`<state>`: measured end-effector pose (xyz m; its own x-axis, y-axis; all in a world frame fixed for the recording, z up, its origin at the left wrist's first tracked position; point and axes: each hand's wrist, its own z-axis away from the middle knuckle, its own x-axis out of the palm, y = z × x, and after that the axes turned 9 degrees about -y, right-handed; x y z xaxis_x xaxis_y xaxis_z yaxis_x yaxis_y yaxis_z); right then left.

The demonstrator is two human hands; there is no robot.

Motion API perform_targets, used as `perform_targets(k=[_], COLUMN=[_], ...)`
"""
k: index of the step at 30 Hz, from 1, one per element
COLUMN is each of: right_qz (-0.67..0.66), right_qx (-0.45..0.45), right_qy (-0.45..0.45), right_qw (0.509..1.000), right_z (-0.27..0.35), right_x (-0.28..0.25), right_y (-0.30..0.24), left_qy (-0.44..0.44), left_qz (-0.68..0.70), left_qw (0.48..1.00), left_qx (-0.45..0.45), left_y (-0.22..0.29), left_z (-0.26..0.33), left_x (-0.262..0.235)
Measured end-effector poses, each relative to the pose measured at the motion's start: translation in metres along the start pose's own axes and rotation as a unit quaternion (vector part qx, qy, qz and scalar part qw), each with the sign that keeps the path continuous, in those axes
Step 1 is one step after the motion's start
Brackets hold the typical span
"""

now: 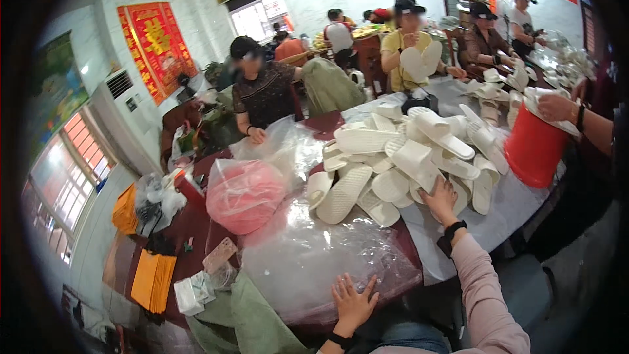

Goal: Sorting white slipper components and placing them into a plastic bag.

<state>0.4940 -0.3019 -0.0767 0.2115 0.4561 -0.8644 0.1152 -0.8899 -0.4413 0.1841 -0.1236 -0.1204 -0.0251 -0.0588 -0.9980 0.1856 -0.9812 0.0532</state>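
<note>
My left hand [354, 301] lies flat with spread fingers on the near edge of a stack of clear plastic bags [308, 282]. Farther right, my right hand [440, 199] reaches to the near side of a heap of white slippers [380, 141]. Its fingers are stretched apart and touch a white slipper [411, 160] in the heap; I see no grip around it. The slippers lie piled in many directions, some showing their soles. Left of the heap sits a clear bag [246, 195] with pink contents.
A red bucket [534, 147] stands right of the heap, with another person's hand [553, 107] above it. Across the table sits a person in a dark top [268, 98]. Orange envelopes [154, 280], a white packet [194, 293] and green cloth [259, 318] lie at the left.
</note>
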Motion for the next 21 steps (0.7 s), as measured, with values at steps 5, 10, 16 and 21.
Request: perform_targets(k=[5, 10, 16, 21], right_qz=[-0.030, -0.104, -0.205, -0.337], right_qx=[-0.021, -0.066, -0.233, -0.212], right_qy=[-0.008, -0.001, 0.153, 0.089], right_qw=[0.999, 0.992, 0.938, 0.913], right_z=[-0.009, -0.013, 0.000, 0.036], right_x=[-0.001, -0.025, -0.058, -0.104], right_y=[-0.008, -0.002, -0.034, -0.070], left_qy=[0.002, -0.010, -0.018, 0.019], left_qz=[-0.013, 0.021, 0.073, 0.054], left_qw=[1.000, 1.000, 0.997, 0.998], left_qx=[0.004, -0.002, 0.003, 0.012], left_y=[-0.004, 0.001, -0.001, -0.004], left_z=[0.002, -0.003, -0.004, -0.001], left_x=[0.002, 0.005, 0.005, 0.008])
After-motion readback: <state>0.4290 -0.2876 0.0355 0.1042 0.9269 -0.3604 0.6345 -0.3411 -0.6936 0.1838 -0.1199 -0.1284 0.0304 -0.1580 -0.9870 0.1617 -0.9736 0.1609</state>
